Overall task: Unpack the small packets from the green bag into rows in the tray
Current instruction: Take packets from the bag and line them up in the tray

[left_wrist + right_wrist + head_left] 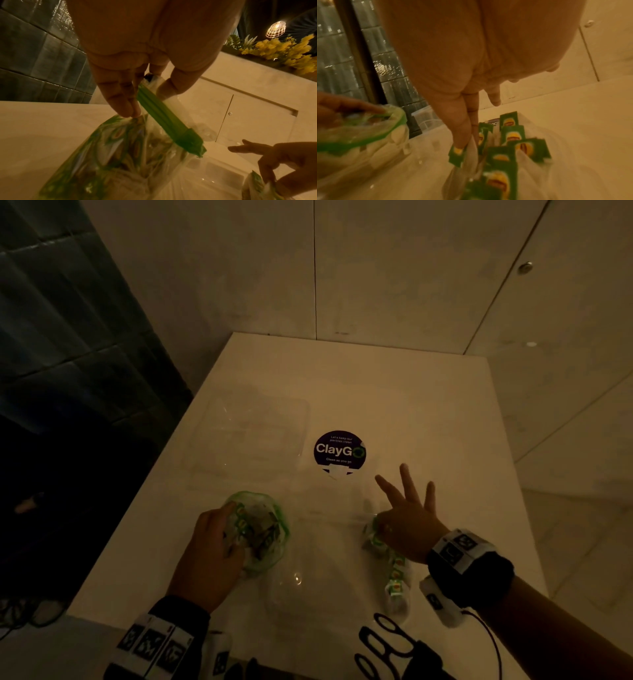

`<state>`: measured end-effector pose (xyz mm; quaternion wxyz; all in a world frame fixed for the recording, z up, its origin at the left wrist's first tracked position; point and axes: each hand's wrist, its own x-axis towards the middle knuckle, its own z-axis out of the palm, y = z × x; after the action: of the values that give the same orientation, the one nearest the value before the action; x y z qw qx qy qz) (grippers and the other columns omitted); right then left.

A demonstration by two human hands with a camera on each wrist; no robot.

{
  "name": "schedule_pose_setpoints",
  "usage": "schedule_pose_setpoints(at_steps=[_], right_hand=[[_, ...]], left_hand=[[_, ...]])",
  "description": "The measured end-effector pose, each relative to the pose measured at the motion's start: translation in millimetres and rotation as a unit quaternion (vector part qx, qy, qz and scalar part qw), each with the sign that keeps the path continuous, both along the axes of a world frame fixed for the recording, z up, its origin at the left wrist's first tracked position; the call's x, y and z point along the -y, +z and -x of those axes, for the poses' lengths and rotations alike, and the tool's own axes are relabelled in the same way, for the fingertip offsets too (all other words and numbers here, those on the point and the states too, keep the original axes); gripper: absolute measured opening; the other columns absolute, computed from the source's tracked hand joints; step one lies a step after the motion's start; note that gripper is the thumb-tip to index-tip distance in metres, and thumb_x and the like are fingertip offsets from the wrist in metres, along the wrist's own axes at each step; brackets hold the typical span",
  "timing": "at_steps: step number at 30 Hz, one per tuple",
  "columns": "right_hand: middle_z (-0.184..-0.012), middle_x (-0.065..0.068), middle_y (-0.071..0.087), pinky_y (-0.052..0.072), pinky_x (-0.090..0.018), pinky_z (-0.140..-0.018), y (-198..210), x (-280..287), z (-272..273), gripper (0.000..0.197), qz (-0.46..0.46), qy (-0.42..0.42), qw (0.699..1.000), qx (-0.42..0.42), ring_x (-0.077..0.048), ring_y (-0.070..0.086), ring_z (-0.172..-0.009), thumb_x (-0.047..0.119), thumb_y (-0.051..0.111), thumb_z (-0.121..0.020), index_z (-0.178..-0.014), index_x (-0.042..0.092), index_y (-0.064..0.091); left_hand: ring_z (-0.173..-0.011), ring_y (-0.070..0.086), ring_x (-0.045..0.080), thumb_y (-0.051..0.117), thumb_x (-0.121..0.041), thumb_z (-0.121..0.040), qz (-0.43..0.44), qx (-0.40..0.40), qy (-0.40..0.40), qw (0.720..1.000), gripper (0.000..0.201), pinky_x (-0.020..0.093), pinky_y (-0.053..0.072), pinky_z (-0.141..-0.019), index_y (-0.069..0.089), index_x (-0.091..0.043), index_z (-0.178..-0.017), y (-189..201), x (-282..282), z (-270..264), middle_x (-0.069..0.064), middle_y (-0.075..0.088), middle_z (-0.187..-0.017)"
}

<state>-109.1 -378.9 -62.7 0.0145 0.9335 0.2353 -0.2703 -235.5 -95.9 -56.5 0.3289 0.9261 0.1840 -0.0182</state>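
The clear zip bag with a green closure [263, 529] lies open at the near left of the white table, full of small green packets. My left hand [229, 525] grips its rim; in the left wrist view the thumb and fingers [126, 106] pinch the green zip strip [164, 121]. My right hand [378, 529] pinches one green-and-yellow packet [457, 155] between thumb and forefinger, the other fingers spread. It holds the packet over the far end of a row of packets [395, 575] standing in a clear tray [223, 174]. That row [511, 136] shows close up in the right wrist view.
A second clear plastic container [250, 436] sits further back on the left. A round dark "ClayGo" sticker [339, 451] marks the table's middle. Black loop handles, like scissors [380, 642], lie at the near edge. Walls close off the far side.
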Motion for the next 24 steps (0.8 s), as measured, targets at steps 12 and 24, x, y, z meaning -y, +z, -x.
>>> schedule_pose_setpoints(at_steps=[12, 24], right_hand=[[-0.160, -0.002, 0.002, -0.020, -0.069, -0.102, 2, -15, -1, 0.022, 0.018, 0.064, 0.991, 0.116, -0.037, -0.035, -0.137, 0.039, 0.059, -0.086, -0.106, 0.030, 0.059], [-0.157, 0.005, -0.019, -0.015, -0.071, -0.105, 0, -171, 37, 0.045, -0.164, 0.125, 0.977, 0.060, -0.033, -0.042, -0.133, 0.043, 0.063, -0.082, -0.125, 0.038, 0.054]], left_hand=[[-0.104, 0.045, 0.011, 0.052, -0.008, -0.090, 0.018, -0.007, -0.005, 1.000, 0.061, 0.024, 0.038, -0.080, 0.028, -0.022, -0.144, 6, 0, 1, 0.000, 0.032, -0.142], [-0.102, 0.046, 0.002, 0.056, -0.013, -0.089, 0.079, 0.015, -0.020, 0.997, 0.061, 0.016, 0.038, -0.083, 0.030, -0.027, -0.143, 8, -4, -1, -0.005, 0.035, -0.136]])
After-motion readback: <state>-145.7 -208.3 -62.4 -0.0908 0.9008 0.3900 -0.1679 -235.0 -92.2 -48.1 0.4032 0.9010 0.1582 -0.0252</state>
